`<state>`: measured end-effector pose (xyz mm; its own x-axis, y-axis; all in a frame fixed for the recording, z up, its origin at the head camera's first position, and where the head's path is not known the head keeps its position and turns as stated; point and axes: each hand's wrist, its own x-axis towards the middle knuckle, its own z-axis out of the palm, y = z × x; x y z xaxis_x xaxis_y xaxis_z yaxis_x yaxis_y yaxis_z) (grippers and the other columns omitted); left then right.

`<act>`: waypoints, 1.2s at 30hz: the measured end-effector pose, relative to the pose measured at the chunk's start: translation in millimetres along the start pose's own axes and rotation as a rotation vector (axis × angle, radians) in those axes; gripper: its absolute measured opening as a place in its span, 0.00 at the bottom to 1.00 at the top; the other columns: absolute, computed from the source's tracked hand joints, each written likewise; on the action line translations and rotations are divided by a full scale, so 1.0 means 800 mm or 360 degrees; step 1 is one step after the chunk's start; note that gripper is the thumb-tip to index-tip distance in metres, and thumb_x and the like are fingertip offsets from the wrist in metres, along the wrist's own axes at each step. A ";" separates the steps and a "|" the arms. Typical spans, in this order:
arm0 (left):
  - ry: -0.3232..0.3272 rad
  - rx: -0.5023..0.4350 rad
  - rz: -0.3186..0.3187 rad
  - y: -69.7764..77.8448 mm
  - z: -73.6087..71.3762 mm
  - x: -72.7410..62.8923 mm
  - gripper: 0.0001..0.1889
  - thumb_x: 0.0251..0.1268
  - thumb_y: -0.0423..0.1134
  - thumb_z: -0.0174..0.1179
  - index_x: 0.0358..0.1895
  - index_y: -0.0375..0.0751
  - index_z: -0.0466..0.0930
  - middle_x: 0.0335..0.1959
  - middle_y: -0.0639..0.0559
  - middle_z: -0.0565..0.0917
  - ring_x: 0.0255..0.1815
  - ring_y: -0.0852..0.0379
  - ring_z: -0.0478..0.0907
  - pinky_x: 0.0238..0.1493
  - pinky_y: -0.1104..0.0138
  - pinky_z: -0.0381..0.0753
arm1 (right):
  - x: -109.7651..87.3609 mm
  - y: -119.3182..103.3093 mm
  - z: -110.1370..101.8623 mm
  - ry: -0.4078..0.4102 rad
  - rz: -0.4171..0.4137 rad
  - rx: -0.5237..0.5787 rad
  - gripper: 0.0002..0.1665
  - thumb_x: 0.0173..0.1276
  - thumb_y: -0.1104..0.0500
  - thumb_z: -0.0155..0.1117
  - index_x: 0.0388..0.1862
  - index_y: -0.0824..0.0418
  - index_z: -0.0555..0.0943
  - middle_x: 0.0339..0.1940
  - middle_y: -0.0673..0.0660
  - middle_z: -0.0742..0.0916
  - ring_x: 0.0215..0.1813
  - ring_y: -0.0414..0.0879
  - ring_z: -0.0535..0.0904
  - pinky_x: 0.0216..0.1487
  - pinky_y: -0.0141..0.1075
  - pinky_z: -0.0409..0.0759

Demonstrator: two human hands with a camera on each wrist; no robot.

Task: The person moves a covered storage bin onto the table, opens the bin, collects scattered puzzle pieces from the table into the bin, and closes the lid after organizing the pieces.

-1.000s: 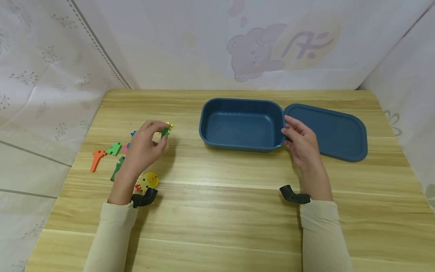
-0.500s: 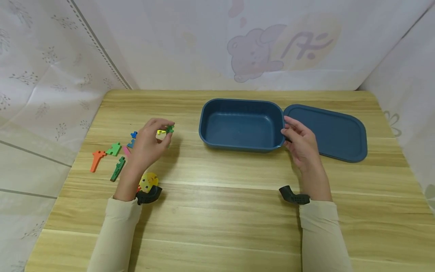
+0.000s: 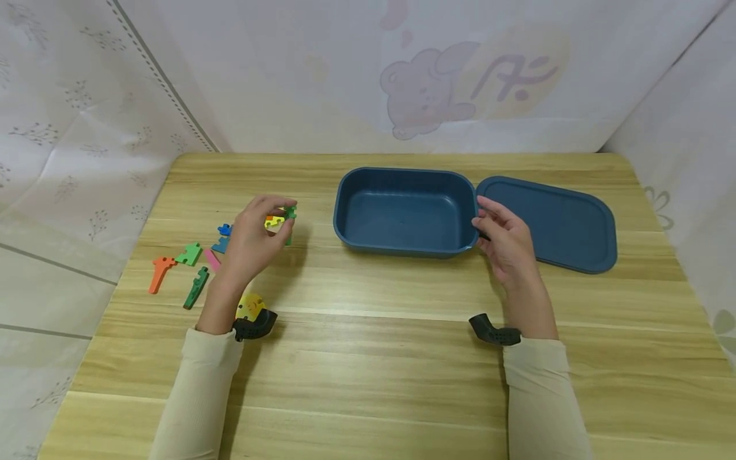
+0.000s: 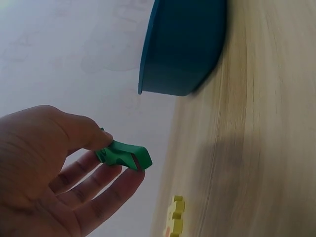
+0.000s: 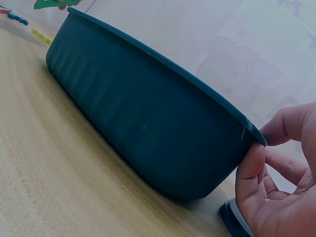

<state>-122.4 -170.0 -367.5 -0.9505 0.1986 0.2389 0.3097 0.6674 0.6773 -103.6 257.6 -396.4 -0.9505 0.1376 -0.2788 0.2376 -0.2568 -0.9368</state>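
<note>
My left hand (image 3: 251,239) pinches a green puzzle piece (image 4: 129,154) between thumb and fingers, held above the table. Beneath that hand, a yellow puzzle piece (image 3: 275,222) lies partly hidden. To the right stands a dark blue lidless box (image 3: 402,250), whose inside looks bare. At its right end, my right hand (image 3: 508,243) grips the rim, with the thumb on the near side in the head view. Left of my left hand lie an orange piece (image 3: 161,273), a light green piece (image 3: 189,253), a dark green piece (image 3: 197,289) and a pink piece (image 3: 212,260).
Blue pieces (image 3: 221,244) lie near the left hand. A yellow piece with a printed face (image 3: 251,306) is partly covered by the left wrist camera mount (image 3: 255,326). The blue lid (image 3: 569,223) lies flat right of the box. A patterned curtain (image 3: 287,76) rises behind the wooden table (image 3: 368,383).
The left hand has moved slightly right and away from me with the green piece, uncovering more of the blue and pink pieces. My right hand has stayed on the box rim.
</note>
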 end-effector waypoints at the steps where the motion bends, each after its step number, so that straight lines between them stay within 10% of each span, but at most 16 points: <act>1: -0.0001 -0.0007 0.0000 0.000 0.000 0.000 0.17 0.75 0.31 0.63 0.63 0.38 0.84 0.62 0.39 0.82 0.58 0.41 0.86 0.43 0.50 0.92 | 0.000 0.000 0.000 0.0000 0.0000 -0.0001 0.34 0.77 0.63 0.65 0.80 0.57 0.71 0.50 0.48 0.76 0.45 0.39 0.76 0.34 0.24 0.81; 14: -0.0048 -0.0228 -0.0112 0.007 0.006 0.011 0.18 0.76 0.35 0.64 0.65 0.43 0.84 0.66 0.41 0.81 0.62 0.44 0.85 0.39 0.81 0.82 | -0.001 -0.001 -0.001 0.0012 0.0011 -0.0008 0.34 0.77 0.63 0.65 0.80 0.57 0.72 0.51 0.48 0.76 0.45 0.39 0.75 0.34 0.24 0.80; 36: -0.0009 -0.0434 -0.0100 0.022 0.018 0.028 0.17 0.76 0.35 0.64 0.64 0.43 0.84 0.65 0.42 0.81 0.62 0.45 0.85 0.36 0.80 0.83 | -0.002 -0.001 -0.001 -0.0013 0.0031 -0.0021 0.34 0.78 0.63 0.63 0.81 0.55 0.70 0.51 0.48 0.74 0.45 0.39 0.74 0.34 0.25 0.80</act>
<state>-138.6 -143.3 -359.9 -0.9680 0.1674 0.1870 0.2445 0.4606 0.8533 -102.4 258.5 -395.1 -0.9472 0.1247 -0.2954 0.2588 -0.2464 -0.9340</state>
